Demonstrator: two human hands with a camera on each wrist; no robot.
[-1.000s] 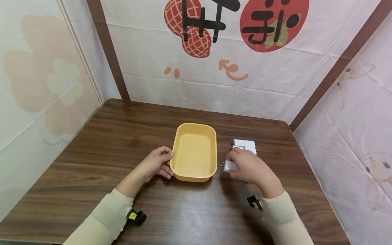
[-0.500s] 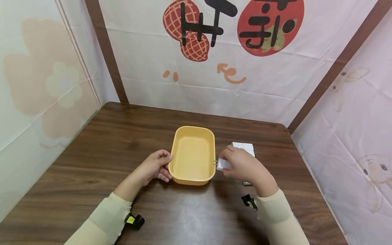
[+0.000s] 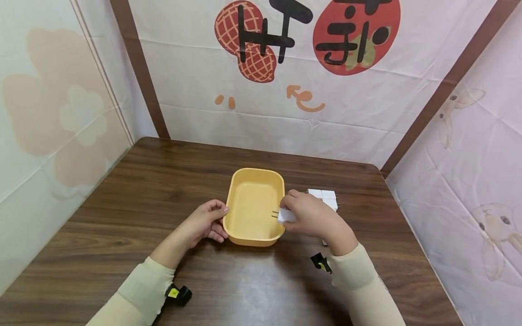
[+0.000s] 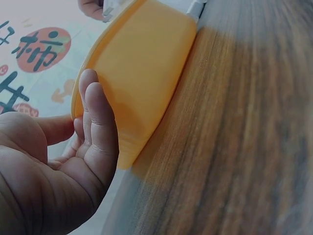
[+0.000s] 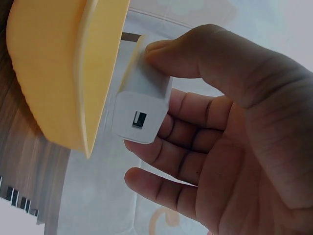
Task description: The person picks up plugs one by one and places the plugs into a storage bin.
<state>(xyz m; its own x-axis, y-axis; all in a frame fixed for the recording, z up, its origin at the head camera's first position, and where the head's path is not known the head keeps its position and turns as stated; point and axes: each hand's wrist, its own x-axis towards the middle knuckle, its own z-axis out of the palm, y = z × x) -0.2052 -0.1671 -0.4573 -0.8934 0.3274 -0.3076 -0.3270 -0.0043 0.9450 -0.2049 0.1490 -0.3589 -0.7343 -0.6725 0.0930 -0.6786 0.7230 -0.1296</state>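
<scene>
A yellow plastic tray (image 3: 253, 206) with rounded corners stands on the wooden table, its inside bare. At its left side my left hand (image 3: 205, 222) pinches the rim between thumb and fingers; the left wrist view shows the fingers against the tray's outer wall (image 4: 146, 68). My right hand (image 3: 314, 216) holds a white USB charger plug (image 3: 287, 216) over the tray's right rim, two metal prongs pointing left into it. In the right wrist view, thumb and fingertips grip this charger (image 5: 142, 110), its USB port facing the camera.
More white charger plugs (image 3: 326, 195) lie grouped on the table to the right of the tray, partly hidden behind the right hand. Printed fabric walls (image 3: 261, 120) enclose the table (image 3: 175, 167) at the back and both sides.
My right hand has carried the charger plug leftward from beside the other plugs to above the tray's right rim. The left hand keeps its hold on the tray.
</scene>
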